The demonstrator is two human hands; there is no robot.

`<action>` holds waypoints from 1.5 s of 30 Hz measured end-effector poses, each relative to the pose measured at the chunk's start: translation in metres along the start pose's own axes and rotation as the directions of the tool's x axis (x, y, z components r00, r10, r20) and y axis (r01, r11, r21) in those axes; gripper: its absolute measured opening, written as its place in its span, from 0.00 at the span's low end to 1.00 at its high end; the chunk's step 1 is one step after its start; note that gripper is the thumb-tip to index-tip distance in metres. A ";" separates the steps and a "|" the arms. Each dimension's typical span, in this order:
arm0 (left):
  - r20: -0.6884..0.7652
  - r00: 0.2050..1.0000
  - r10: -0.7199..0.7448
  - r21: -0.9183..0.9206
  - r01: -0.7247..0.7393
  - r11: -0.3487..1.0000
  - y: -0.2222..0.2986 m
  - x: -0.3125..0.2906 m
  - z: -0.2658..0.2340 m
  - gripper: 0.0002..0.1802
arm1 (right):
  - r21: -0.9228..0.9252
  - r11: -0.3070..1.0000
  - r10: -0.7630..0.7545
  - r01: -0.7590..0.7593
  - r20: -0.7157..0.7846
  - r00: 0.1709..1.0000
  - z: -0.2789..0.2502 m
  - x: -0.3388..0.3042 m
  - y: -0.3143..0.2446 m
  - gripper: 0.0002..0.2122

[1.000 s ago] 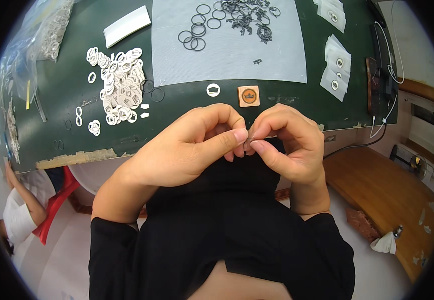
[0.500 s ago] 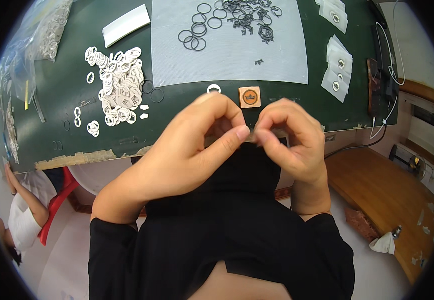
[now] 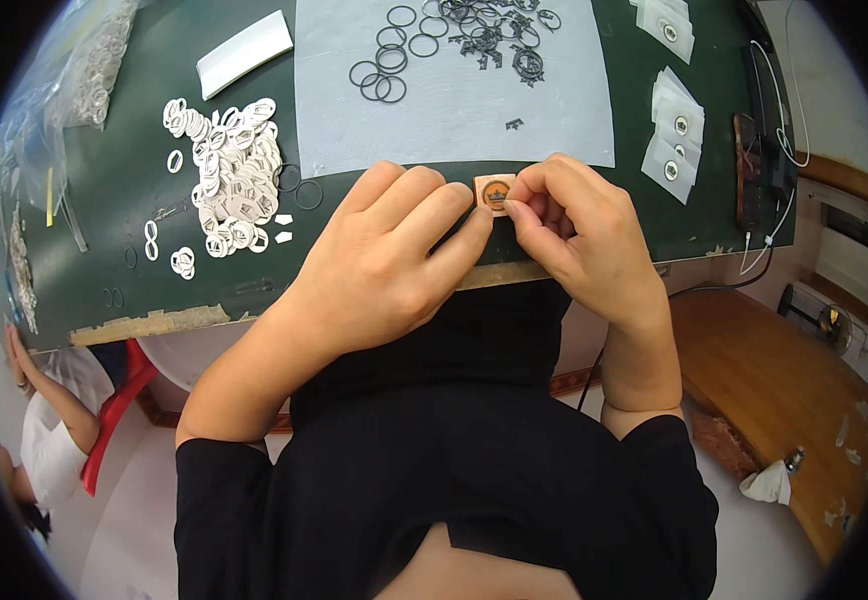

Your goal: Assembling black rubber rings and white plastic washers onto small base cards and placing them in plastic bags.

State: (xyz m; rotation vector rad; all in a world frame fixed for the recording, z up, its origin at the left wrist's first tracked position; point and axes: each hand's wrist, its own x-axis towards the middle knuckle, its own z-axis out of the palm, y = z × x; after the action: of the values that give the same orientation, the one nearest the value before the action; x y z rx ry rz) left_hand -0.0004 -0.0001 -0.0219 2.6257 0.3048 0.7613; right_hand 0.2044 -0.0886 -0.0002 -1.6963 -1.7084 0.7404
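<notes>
A small square block (image 3: 482,186), orange-brown with a dark ring and a dark crown shape on its face, lies near the table's front edge. My left hand (image 3: 384,255) is closed, with its fingertips and thumb against the block's left side. On the other side my right hand (image 3: 589,240) pinches thumb and forefinger together at the block's right edge. Whatever lies between those fingertips is too small to make out. Beyond the hands is a grey sheet (image 3: 394,135) with black rings (image 3: 391,60) and small black crown-shaped pieces (image 3: 527,67).
To the left is a heap of white oval rings (image 3: 239,170), with a stack of white card (image 3: 244,55) behind it. Clear bags (image 3: 94,80) lie at the far left. On the right are small white packets (image 3: 674,140) and a dark phone (image 3: 749,175) with cables.
Both hands have moved forward from the table's edge to the block. My left hand now covers the white ring that showed beside it. The fingertips, raised before, now meet the block's sides.
</notes>
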 end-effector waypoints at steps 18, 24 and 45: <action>0.015 1.000 0.012 0.038 -0.012 0.999 -0.002 0.001 0.007 0.24 | 0.016 0.999 0.047 -0.047 -0.021 0.999 0.000 0.000 -0.004 0.07; -0.005 1.000 -0.003 0.018 0.003 1.000 0.000 0.001 0.006 0.23 | -0.011 0.988 0.153 -0.155 -0.087 0.984 0.009 0.003 -0.009 0.08; -0.033 0.885 -0.465 -0.001 0.465 0.885 0.004 0.004 -0.011 0.11 | 0.532 0.816 0.375 -0.225 -0.192 0.907 0.012 -0.015 -0.004 0.09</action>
State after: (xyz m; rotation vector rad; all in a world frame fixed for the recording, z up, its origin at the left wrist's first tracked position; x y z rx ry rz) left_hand -0.0026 0.0011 -0.0101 2.3956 0.9097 0.6309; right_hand 0.1928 -0.1029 -0.0060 -1.6133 -0.9403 0.9312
